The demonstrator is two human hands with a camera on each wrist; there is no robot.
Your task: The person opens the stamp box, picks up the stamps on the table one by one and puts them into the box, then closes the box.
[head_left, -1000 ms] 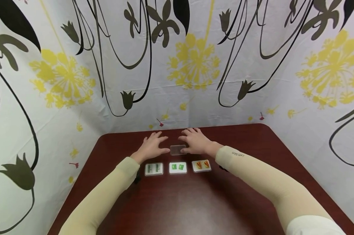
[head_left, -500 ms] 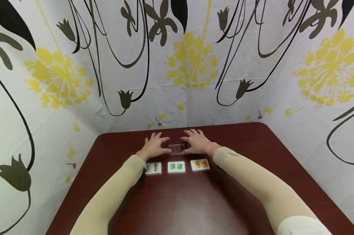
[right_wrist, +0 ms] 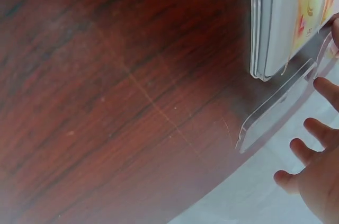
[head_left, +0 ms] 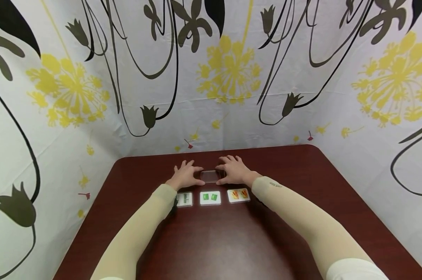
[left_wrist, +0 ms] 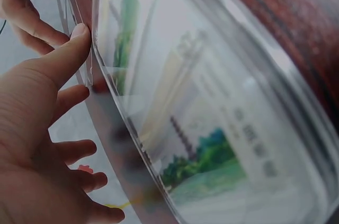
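Observation:
A clear, flat plastic case [head_left: 210, 176] lies on the table between both hands. My left hand [head_left: 185, 176] is at its left side, thumb and forefinger straight and spread towards its corners. My right hand [head_left: 234, 171] mirrors this at the right side, fingers spread. In the left wrist view the left thumb [left_wrist: 74, 44] appears to touch the clear edge. Nearer me lie three cased cards in a row: a landscape card [head_left: 185, 199] partly behind the left wrist, a card with green squares [head_left: 210, 198], and one with orange pictures [head_left: 238, 195].
The dark red-brown table [head_left: 211, 241] has rounded far corners. A flower-printed white cloth [head_left: 183, 89] hangs close behind and on both sides. In the right wrist view the orange card's case [right_wrist: 270, 33] shows several clear layers at its edge.
My left hand has shifted right to the clear case's left side, its forearm now covering part of the landscape card. The right thumb, earlier over the case, is now at its right edge.

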